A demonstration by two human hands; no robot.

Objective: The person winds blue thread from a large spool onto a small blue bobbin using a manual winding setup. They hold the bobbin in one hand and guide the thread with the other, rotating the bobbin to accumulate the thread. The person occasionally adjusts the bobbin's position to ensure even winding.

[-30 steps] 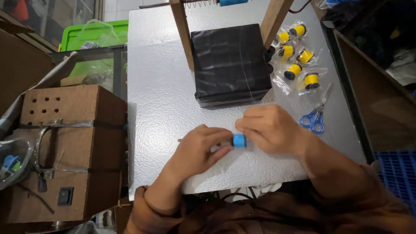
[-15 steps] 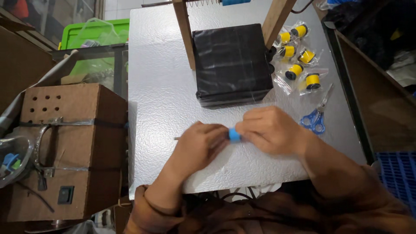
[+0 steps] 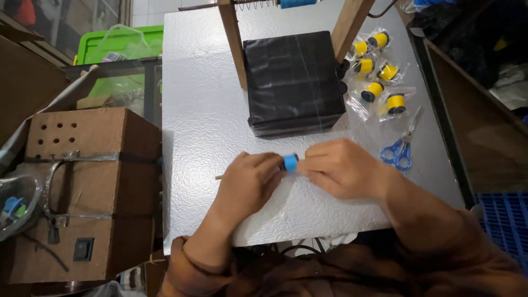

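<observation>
Silver textured tabletop (image 3: 209,110) carries a black box (image 3: 291,80) at twelve o'clock. Since a second ago the small blue spool (image 3: 290,162) has shifted toward ten o'clock, pinched between left hand (image 3: 247,184) and right hand (image 3: 344,168), so handling continues. A thin rod (image 3: 220,177) protrudes at nine o'clock, possibly threaded through it; fingers hide the join.

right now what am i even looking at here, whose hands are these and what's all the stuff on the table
This is one picture from a camera worn on a person's head, looking down at their own two bare hands; no machine is involved. The left hand and right hand meet over a small blue spool and pinch it between them. A thin stick pokes out past the left hand. They work over a white table. Behind the hands stands a black box between two wooden posts. To the right lie yellow spools in clear bags and blue-handled scissors. A cardboard box sits left of the table.
</observation>
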